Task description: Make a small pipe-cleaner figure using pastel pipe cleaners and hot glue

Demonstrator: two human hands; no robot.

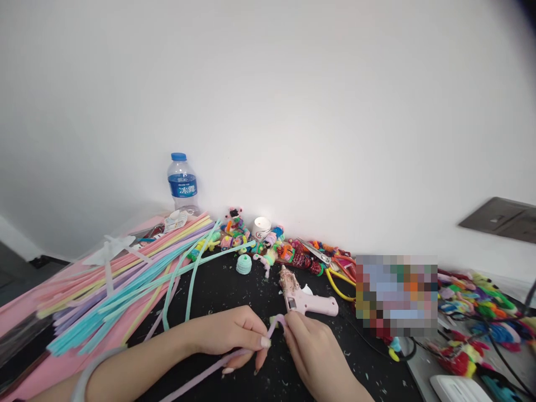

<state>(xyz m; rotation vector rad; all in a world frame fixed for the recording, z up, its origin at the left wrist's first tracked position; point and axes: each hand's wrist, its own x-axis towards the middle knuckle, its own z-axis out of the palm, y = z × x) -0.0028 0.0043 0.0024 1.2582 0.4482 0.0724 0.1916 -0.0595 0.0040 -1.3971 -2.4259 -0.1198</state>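
Pipe cleaners (121, 296), tons of them, are fanned out left of the grip on a pink sheet (25, 301), pastel pink, yellow, purple and blue, with a white strap (109, 273) across them. Past their far end, beyond and left of the grip, there's a clear bottle (183, 187), blue cap on, blue label reading 冰露; can't tell how full it is.

Left hand (243, 338) is pinching a lilac stem (209, 369) between thumb and fingers, tail trailing down-left over the black mat (209, 290). Straight beyond that are a mint coil (244, 264), a row of fuzzy twisted bits (234, 240), and a white cup (262, 228), its mark too small to read and its contents hidden.

The lilac stem arches between the hands, and the right hand (310, 346) has its end pinched too. Just beyond those fingers lies a glue gun (318, 305), crusty nozzle, partly blocked by the hand. Farther out and right: scissors (324, 258) with yellow handles, a pixelated patch hiding whatever's there, then a colourful fuzzy heap (481, 301) with black cables across it, below a wall plate (502, 219).
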